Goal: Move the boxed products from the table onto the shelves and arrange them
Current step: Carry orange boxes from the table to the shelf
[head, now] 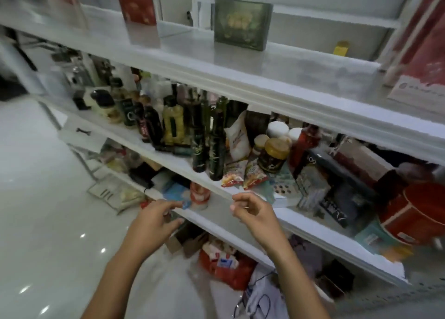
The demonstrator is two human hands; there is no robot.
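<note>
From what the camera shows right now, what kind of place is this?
Probably a small shop or stockroom: long white shelves packed with dark bottles, lidded jars and snack packets, plus a green display box on top.

Both hands hang empty in front of the white shelves, low in the frame: the left hand [155, 218] with fingers spread, the right hand [252, 210] loosely curled. On the top shelf [240, 63] a green box [242, 23] stands upright at upper centre, a red box [139, 13] to its left. Dark bottles [207, 135] crowd the shelf below, mid-frame.
</note>
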